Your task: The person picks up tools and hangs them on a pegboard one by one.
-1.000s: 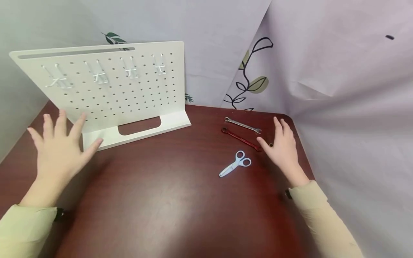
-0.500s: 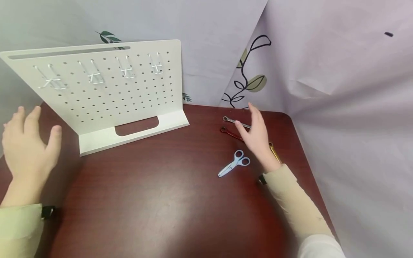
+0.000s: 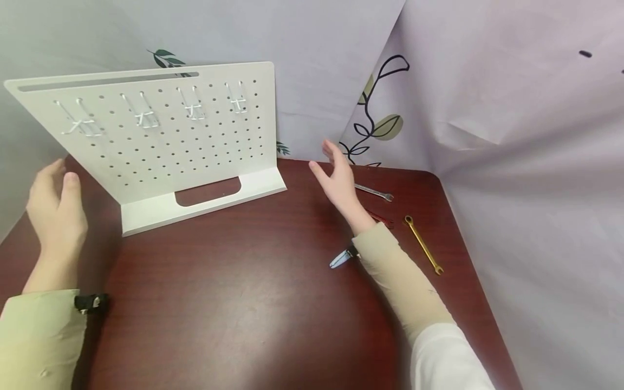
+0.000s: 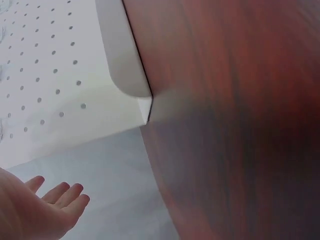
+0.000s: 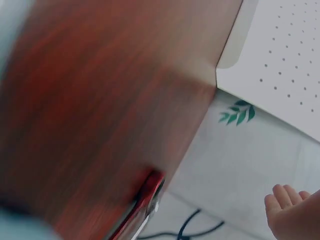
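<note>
A white pegboard [image 3: 195,157] with several white wire hooks [image 3: 144,116] stands at the back left of the table. My left hand [image 3: 57,214] is in the air just left of it, fingers relaxed and holding nothing. Right of the board my right hand [image 3: 337,179] hovers with thumb and fingers apart, also holding nothing. In the left wrist view the left hand [image 4: 45,205] shows beside the board's side edge. The right wrist view has the right hand [image 5: 290,210] beyond the board's other edge.
On the right lie a silver wrench [image 3: 375,192], a red wrench [image 3: 380,219] partly under my arm, and a gold wrench [image 3: 424,246]. Pale blue scissors [image 3: 341,259] show only their blades past my cuff. Patterned cloth [image 3: 312,81] hangs behind the table [image 3: 234,303].
My right hand has swept left from over the wrenches toward the pegboard, uncovering the gold wrench. My left hand has pulled off to the left of the board, its fingers less spread.
</note>
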